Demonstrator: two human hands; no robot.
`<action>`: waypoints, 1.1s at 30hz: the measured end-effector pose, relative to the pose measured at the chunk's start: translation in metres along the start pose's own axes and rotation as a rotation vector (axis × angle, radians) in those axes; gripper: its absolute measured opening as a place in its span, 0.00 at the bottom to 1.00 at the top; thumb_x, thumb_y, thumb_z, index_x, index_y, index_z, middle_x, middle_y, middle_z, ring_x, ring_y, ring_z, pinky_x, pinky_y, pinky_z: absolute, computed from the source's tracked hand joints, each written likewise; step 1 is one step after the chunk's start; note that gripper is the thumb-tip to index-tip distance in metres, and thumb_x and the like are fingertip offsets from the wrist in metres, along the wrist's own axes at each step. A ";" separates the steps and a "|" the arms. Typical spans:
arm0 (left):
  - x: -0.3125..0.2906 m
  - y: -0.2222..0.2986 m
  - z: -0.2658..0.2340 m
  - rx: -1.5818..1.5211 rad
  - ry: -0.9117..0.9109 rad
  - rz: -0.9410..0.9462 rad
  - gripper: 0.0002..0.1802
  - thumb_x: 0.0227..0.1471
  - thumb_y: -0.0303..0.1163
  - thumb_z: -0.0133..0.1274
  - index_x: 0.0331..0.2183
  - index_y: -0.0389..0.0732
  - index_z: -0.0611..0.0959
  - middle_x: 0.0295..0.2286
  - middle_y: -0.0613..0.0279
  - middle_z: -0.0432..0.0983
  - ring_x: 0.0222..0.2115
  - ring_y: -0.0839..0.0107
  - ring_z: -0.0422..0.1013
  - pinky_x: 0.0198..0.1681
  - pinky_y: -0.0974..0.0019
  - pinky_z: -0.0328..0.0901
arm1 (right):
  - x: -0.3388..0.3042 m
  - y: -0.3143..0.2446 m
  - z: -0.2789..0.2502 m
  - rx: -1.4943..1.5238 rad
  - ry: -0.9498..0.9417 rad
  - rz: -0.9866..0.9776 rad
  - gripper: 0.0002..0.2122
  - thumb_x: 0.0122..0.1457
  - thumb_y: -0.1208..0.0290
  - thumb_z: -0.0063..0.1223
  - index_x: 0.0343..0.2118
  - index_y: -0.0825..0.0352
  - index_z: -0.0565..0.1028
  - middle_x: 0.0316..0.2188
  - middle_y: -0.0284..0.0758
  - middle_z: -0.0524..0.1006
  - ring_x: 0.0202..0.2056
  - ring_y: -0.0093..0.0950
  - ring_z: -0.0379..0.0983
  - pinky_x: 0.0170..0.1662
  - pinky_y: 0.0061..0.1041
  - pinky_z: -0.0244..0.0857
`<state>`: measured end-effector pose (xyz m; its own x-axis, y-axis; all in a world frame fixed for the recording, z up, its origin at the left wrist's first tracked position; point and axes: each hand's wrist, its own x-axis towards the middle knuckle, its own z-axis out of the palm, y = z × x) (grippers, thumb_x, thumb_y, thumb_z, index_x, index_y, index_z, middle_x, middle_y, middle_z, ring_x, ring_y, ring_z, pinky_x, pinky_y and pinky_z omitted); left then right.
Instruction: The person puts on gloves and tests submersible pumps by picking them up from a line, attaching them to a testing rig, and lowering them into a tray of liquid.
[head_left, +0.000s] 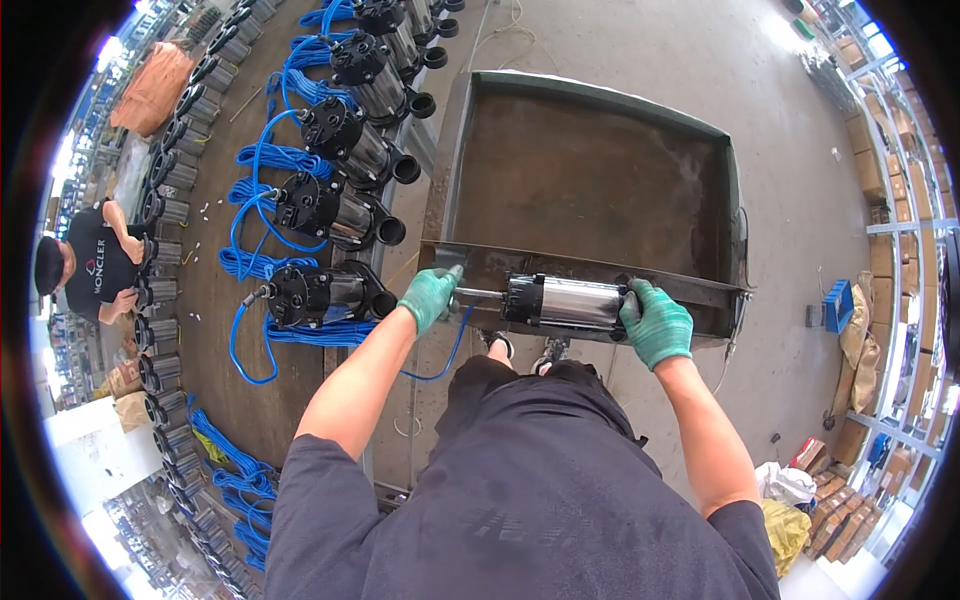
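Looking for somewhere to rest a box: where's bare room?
Floor between the metal tank and right shelves; the tank's broad bottom, possibly wet; a bench strip between the blue cables and leftmost cylinders, bar small scraps. Crowded: the bench edge, lined with pumps, and the tank's near end, around the held motor.

Bright, even light is filling the middle; you're getting white glare along both side rims. Polished silver metal cylinder [582, 302] is throwing back highlights. Fisheye is bowing the tall pale-blue metal shelving [910, 227] on your right; black is swallowing the corners.
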<state>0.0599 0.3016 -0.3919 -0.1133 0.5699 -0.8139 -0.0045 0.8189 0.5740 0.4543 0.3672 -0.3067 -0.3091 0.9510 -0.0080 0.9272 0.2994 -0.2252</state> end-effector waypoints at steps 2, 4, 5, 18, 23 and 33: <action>-0.010 -0.018 0.003 0.088 0.039 0.346 0.18 0.63 0.40 0.62 0.46 0.36 0.82 0.33 0.63 0.78 0.31 0.72 0.74 0.34 0.69 0.73 | 0.000 0.001 0.002 0.012 0.010 0.000 0.14 0.63 0.58 0.55 0.46 0.58 0.82 0.32 0.42 0.83 0.32 0.44 0.81 0.36 0.43 0.76; -0.033 -0.014 0.002 0.454 0.114 0.776 0.23 0.53 0.26 0.69 0.50 0.36 0.82 0.43 0.61 0.77 0.40 0.70 0.75 0.45 0.70 0.72 | -0.001 0.002 0.002 0.008 0.002 0.012 0.13 0.64 0.59 0.54 0.46 0.58 0.82 0.33 0.41 0.83 0.32 0.44 0.81 0.37 0.43 0.75; -0.026 -0.018 -0.004 0.456 0.109 0.776 0.23 0.53 0.26 0.69 0.50 0.36 0.82 0.43 0.61 0.77 0.40 0.70 0.75 0.45 0.70 0.72 | -0.001 0.003 0.001 -0.006 -0.012 0.023 0.12 0.65 0.60 0.52 0.46 0.57 0.81 0.33 0.40 0.83 0.33 0.44 0.81 0.38 0.42 0.75; -0.022 -0.007 -0.003 -0.149 -0.117 0.233 0.16 0.66 0.39 0.58 0.49 0.41 0.83 0.30 0.71 0.79 0.26 0.81 0.71 0.30 0.72 0.68 | 0.002 0.002 0.000 0.012 -0.009 -0.010 0.14 0.63 0.58 0.54 0.46 0.59 0.82 0.32 0.41 0.82 0.31 0.44 0.81 0.36 0.43 0.75; -0.025 -0.029 -0.003 0.040 -0.120 0.640 0.21 0.61 0.31 0.64 0.55 0.41 0.82 0.40 0.68 0.76 0.40 0.80 0.70 0.45 0.71 0.68 | 0.001 0.004 0.002 0.013 -0.009 -0.005 0.14 0.64 0.58 0.54 0.46 0.59 0.82 0.32 0.42 0.82 0.31 0.44 0.81 0.36 0.43 0.75; 0.002 -0.019 -0.008 0.264 -0.014 0.261 0.26 0.66 0.55 0.55 0.38 0.38 0.85 0.23 0.69 0.74 0.26 0.80 0.68 0.28 0.67 0.69 | 0.002 0.002 0.001 0.025 -0.009 -0.010 0.14 0.64 0.58 0.54 0.45 0.59 0.82 0.32 0.41 0.82 0.31 0.44 0.81 0.36 0.43 0.75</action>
<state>0.0520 0.2862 -0.4036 -0.0633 0.7610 -0.6457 0.2797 0.6346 0.7205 0.4552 0.3696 -0.3082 -0.3202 0.9472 -0.0148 0.9184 0.3066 -0.2499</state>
